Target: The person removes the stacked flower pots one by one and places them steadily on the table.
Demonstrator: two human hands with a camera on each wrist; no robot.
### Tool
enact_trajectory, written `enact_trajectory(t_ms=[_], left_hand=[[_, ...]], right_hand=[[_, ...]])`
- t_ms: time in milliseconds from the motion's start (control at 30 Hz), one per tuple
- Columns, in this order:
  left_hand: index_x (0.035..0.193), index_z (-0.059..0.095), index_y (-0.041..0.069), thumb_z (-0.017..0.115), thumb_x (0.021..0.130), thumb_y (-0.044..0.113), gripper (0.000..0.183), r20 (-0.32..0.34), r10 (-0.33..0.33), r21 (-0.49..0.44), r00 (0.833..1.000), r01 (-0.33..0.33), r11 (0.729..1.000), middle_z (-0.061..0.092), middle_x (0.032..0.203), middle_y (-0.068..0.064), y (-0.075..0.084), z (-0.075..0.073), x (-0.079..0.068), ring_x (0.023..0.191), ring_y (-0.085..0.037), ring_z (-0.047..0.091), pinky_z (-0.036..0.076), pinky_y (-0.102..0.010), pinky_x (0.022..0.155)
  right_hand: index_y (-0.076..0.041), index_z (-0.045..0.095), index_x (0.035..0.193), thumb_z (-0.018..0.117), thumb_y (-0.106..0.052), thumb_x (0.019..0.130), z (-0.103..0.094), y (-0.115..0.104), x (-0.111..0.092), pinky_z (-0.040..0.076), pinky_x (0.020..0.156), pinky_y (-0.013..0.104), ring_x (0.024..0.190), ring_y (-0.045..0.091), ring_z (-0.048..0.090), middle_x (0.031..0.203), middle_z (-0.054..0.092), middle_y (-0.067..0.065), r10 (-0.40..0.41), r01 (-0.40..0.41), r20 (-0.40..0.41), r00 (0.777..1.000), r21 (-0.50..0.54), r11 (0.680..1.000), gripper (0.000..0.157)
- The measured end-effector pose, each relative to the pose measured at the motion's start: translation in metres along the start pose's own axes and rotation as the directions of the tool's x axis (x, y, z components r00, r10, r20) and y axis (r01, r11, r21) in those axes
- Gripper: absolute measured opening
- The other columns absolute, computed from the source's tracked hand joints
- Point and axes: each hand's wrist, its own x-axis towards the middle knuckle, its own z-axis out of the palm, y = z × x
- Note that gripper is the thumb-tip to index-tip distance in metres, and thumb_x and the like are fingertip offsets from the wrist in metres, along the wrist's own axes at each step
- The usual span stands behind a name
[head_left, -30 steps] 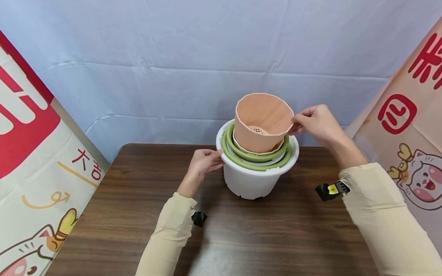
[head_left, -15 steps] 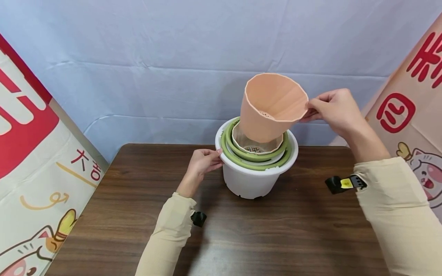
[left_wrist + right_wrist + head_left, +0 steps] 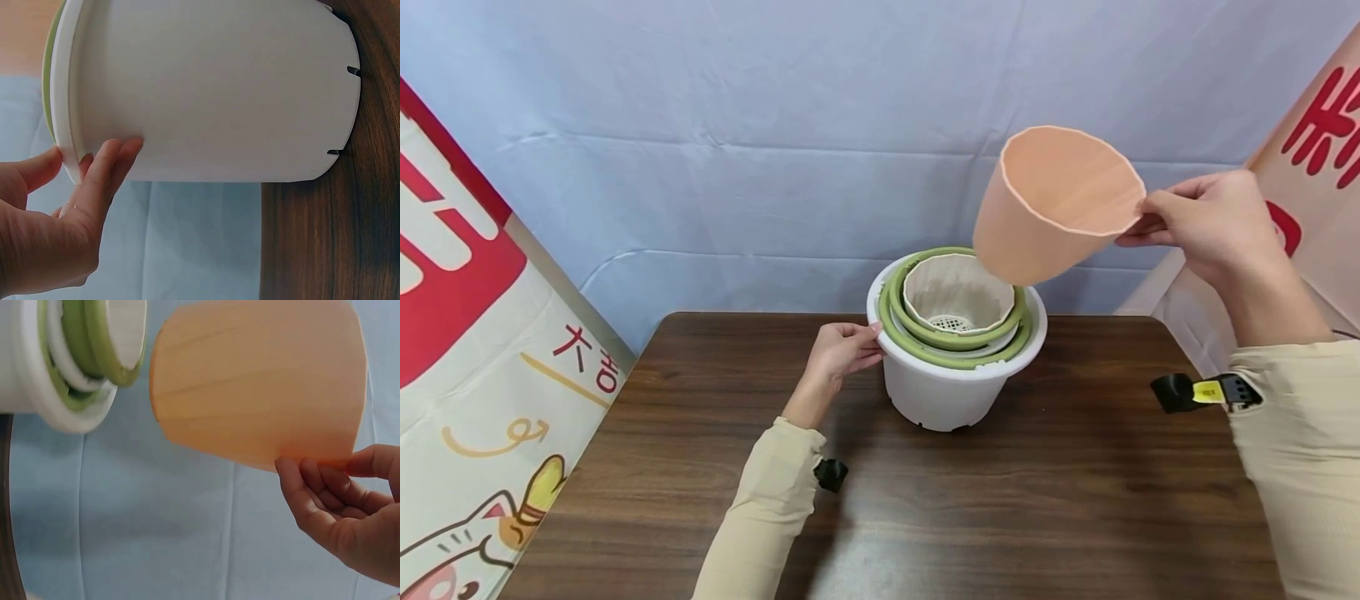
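Right now, your right hand [image 3: 1213, 221] pinches the rim of an orange pot [image 3: 1060, 196], thumb at the edge and bent fingers against the outside, the grip only as wide as the thin wall. That pot hangs in the air to the left of your right hand, tilted, its base toward the stack; the right wrist view shows a gap between the two.

Your left hand [image 3: 844, 348] holds the near-side rim of a big white pot [image 3: 943, 400], thumb on the rim and fingers underneath, nearly closed around that edge. This pot stands upright on the brown table [image 3: 1037, 500], just right of your left hand. Nested inside it are a large green pot [image 3: 958, 364], a smaller white pot [image 3: 62, 353], a smaller green pot [image 3: 962, 342] and, innermost, a cream pot [image 3: 958, 287] with a holed bottom. Beyond both hands hangs a pale blue cloth [image 3: 775, 208].
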Motion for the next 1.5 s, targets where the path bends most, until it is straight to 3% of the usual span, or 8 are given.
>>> enact_trajectory(t_ms=[467, 633, 900, 967, 1067, 1133, 1200, 1500], left_hand=[[0.093, 0.06, -0.012, 0.062, 0.087, 0.006, 0.019, 0.005, 0.004, -0.013, 1.0, -0.004, 1.0, 0.062, 0.071, -0.012, 0.0, -0.001, 0.001, 0.066, -0.017, 0.063, 0.051, -0.042, 0.082], [0.093, 0.06, -0.012, 0.062, 0.087, 0.006, 0.02, 0.005, 0.005, -0.013, 1.0, -0.005, 1.0, 0.062, 0.071, -0.012, 0.0, -0.002, 0.001, 0.067, -0.017, 0.063, 0.054, -0.039, 0.078], [0.094, 0.06, -0.011, 0.063, 0.087, 0.007, 0.02, 0.006, -0.003, -0.014, 1.0, 0.003, 1.0, 0.062, 0.073, -0.013, 0.0, -0.001, 0.0, 0.067, -0.017, 0.064, 0.052, -0.041, 0.081], [0.095, 0.06, -0.011, 0.063, 0.087, 0.007, 0.02, 0.005, -0.001, -0.008, 1.0, 0.001, 1.0, 0.062, 0.073, -0.013, 0.0, 0.0, 0.0, 0.067, -0.018, 0.064, 0.052, -0.041, 0.081], [0.096, 0.061, -0.011, 0.063, 0.087, 0.007, 0.021, 0.004, 0.001, -0.002, 1.0, 0.0, 1.0, 0.062, 0.075, -0.013, 0.0, -0.001, -0.001, 0.068, -0.018, 0.064, 0.052, -0.041, 0.081], [0.097, 0.06, -0.012, 0.063, 0.087, 0.007, 0.021, 0.004, -0.001, -0.003, 1.0, 0.001, 1.0, 0.062, 0.075, -0.013, 0.0, -0.001, -0.001, 0.068, -0.018, 0.064, 0.052, -0.041, 0.082], [0.097, 0.06, -0.012, 0.063, 0.087, 0.007, 0.022, 0.004, -0.002, -0.004, 1.0, 0.002, 1.0, 0.062, 0.075, -0.013, 0.0, -0.001, -0.001, 0.068, -0.017, 0.063, 0.052, -0.041, 0.081], [0.096, 0.06, -0.012, 0.063, 0.087, 0.006, 0.021, -0.004, 0.004, -0.015, 1.0, -0.004, 1.0, 0.062, 0.073, -0.013, -0.001, -0.001, -0.002, 0.068, -0.017, 0.063, 0.054, -0.038, 0.078]], right_hand=[[-0.023, 0.063, 0.056, 0.047, -0.009, 0.092, -0.038, 0.038, 0.005, 0.055, 0.049, 0.023, 0.051, 0.011, 0.063, 0.054, 0.062, -0.008, 0.061, -0.079, -0.12, 0.991, -0.147, 0.986, 0.041], [-0.024, 0.063, 0.061, 0.048, -0.013, 0.092, -0.046, 0.058, 0.004, 0.055, 0.05, 0.022, 0.053, 0.009, 0.064, 0.054, 0.061, -0.012, 0.06, -0.085, -0.121, 0.991, -0.214, 0.973, 0.037], [-0.03, 0.06, 0.058, 0.044, -0.015, 0.093, -0.051, 0.091, -0.003, 0.055, 0.052, 0.022, 0.054, 0.007, 0.064, 0.053, 0.061, -0.012, 0.109, -0.127, -0.099, 0.989, -0.209, 0.97, 0.041], [-0.024, 0.065, 0.063, 0.044, -0.015, 0.093, -0.052, 0.1, -0.005, 0.055, 0.053, 0.022, 0.055, 0.008, 0.064, 0.054, 0.061, -0.011, 0.119, -0.137, -0.094, 0.988, -0.215, 0.967, 0.038], [-0.005, 0.07, 0.077, 0.042, -0.013, 0.092, -0.05, 0.115, -0.007, 0.056, 0.054, 0.023, 0.055, 0.008, 0.064, 0.054, 0.061, -0.009, 0.123, -0.145, -0.103, 0.987, -0.254, 0.956, 0.033], [0.012, 0.065, 0.086, 0.041, -0.011, 0.092, -0.048, 0.124, -0.008, 0.056, 0.054, 0.024, 0.054, 0.008, 0.063, 0.054, 0.061, -0.007, 0.127, -0.153, -0.111, 0.986, -0.267, 0.952, 0.034], [0.02, 0.061, 0.089, 0.04, -0.01, 0.092, -0.046, 0.132, -0.009, 0.056, 0.053, 0.024, 0.054, 0.008, 0.063, 0.055, 0.06, -0.006, 0.133, -0.159, -0.111, 0.985, -0.269, 0.95, 0.036], [0.024, 0.059, 0.088, 0.04, -0.009, 0.092, -0.033, 0.164, -0.012, 0.055, 0.051, 0.023, 0.051, 0.006, 0.061, 0.056, 0.062, 0.002, 0.148, -0.171, -0.093, 0.984, -0.32, 0.932, 0.037]])
